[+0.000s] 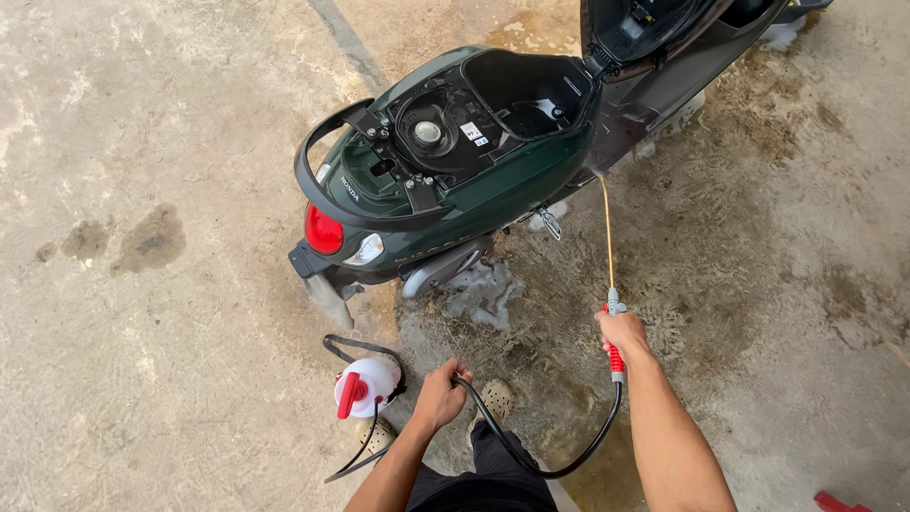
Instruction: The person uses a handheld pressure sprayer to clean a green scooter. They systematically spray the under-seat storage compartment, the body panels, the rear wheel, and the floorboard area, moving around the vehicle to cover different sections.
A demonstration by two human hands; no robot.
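A dark green scooter (493,180) stands on wet concrete with its seat (645,28) raised and the storage bay open. My right hand (621,332) grips the red handle of a spray wand (608,237), whose thin brass lance points up at the scooter's side panel. My left hand (441,393) is closed around the black hose (531,455) that loops from the wand toward a white pressure sprayer tank (365,384) with a red handle, standing on the ground just left of that hand.
Patches of white foam (483,289) lie under the scooter's rear. My feet in pale clogs (493,398) stand on the wet ground. A dark stain (147,242) marks the dry concrete at left. A red object (839,502) pokes in at the bottom right corner.
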